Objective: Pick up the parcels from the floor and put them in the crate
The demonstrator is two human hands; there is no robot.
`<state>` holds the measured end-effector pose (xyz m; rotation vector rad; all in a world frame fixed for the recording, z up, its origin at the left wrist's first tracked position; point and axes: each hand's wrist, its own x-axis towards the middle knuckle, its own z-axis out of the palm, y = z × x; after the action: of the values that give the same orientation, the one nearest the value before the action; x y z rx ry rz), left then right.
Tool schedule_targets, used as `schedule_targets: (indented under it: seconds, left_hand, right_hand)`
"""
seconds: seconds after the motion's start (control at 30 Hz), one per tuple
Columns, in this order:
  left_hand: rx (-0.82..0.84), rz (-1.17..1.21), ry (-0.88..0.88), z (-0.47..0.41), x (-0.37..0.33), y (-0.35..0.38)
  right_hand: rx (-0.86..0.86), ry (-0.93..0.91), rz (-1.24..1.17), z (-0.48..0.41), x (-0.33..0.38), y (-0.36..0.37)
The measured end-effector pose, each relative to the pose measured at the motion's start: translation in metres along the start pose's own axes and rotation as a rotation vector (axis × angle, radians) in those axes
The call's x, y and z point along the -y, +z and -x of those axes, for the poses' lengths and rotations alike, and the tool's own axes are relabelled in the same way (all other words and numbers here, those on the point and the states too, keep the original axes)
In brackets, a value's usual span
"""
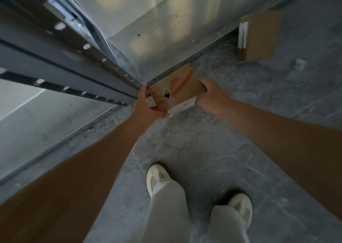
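Both forearms reach down over the shoes point(159, 178) to a small cardboard parcel point(175, 90), pinched between the left hand point(148, 103) at its near corner and the right hand point(212, 94) on its far edge, just off the floor point(222, 150) beside the rack post point(114, 66). The risk I see is that the grip is only at the edges, so it could slip or knock the post on lifting. A second parcel point(261, 37) lies farther off; no crate in view.

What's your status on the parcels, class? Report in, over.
Left hand and right hand both gripping cardboard parcel, clear of the floor. Second parcel on floor by shelf edge. No crate in view. Path unobstructed.
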<state>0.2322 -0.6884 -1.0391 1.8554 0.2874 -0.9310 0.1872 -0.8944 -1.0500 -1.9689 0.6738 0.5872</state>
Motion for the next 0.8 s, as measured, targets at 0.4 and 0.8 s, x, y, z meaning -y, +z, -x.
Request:
schedule_targets:
  seconds: [0.4,0.8]
  left_hand:
    - [0.192,0.136,-0.039,0.228,-0.165,-0.004]
    - [0.163,0.544,0.285,0.505,-0.389,-0.061]
  right_hand:
    - [-0.155,-0.115,-0.178,0.220,0.114,-0.191]
    - [-0.253,-0.305,-0.390,0.479,0.331,-0.321]
